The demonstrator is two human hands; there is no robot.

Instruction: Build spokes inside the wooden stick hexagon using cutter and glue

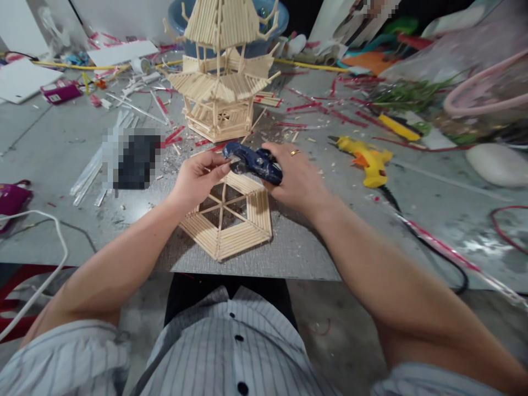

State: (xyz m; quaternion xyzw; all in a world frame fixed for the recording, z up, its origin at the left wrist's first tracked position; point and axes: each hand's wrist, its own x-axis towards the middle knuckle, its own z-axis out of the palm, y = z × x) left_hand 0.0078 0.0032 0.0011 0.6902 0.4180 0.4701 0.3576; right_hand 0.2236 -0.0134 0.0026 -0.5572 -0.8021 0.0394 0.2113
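My right hand (295, 176) wraps round a dark blue hand tool (256, 163) with pale scuff marks; its exact kind I cannot make out. At the tool's left end, my left hand (200, 176) pinches with thumb and fingers, and what lies in the pinch is hidden or too small to name. Below both hands, a flat hexagonal frame of matchstick-like wooden sticks (243, 241) rests on the table, with thin spokes meeting at its middle. Behind the hands stands a tiered pagoda model (220, 88) made of the same sort of sticks.
A yellow glue gun (369, 159) lies on the grey table (305, 247) at right, its black cord running forward. Clear glue sticks (93, 159) and a blurred-out dark object (138, 161) lie left. A blue basin (280, 19) stands behind the pagoda. Red plastic scraps litter the back.
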